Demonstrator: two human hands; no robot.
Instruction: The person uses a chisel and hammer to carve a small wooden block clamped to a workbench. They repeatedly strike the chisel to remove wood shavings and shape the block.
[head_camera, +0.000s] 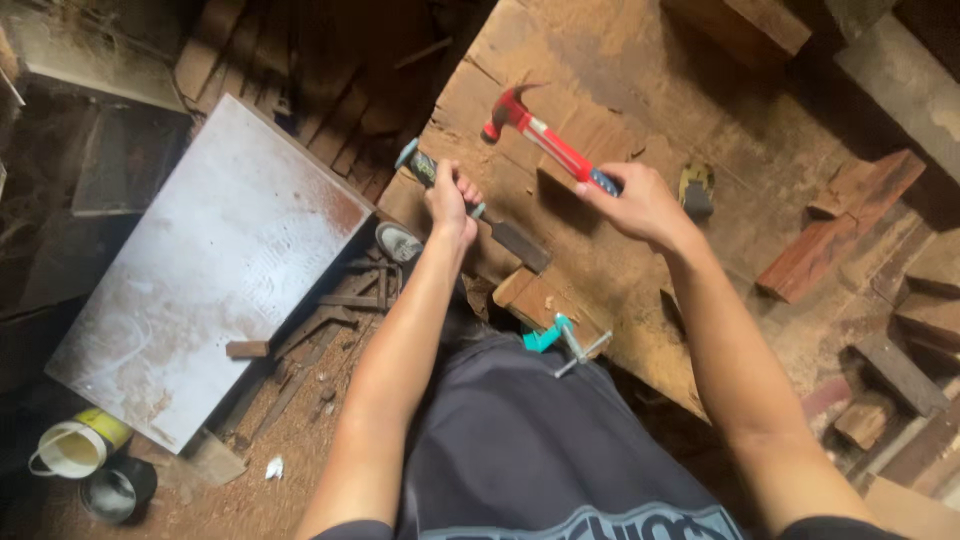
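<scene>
Clamp (562, 342): teal with a metal screw, at 6 o'clock of the workpiece, gripping the near edge of the bench (640, 300) just above the person's dark shirt.
Workpiece (545, 300): small reddish wood block lying on the bench, touching the clamp.
Left hand (447, 200): fingers wrapped tight round the chisel handle, at 10 o'clock of the workpiece.
Chisel (470, 205): dark handle with a pale cap at the far end; flat blade slanting toward 4 o'clock, its tip reaching the workpiece.
Right hand (635, 205): fist closed round the hammer grip, at 3 o'clock of the left hand, raised above the bench.
Hammer (545, 140): red claw head pointing to 10 o'clock, well apart from the chisel cap.
Board (200, 270): pale grey sheet lying on the floor, at 9 o'clock of the left hand.
Cans (85, 455): two round tins at 7 o'clock of the board.
Offcuts (850, 215): reddish wood pieces at 3 o'clock of the right hand.
</scene>
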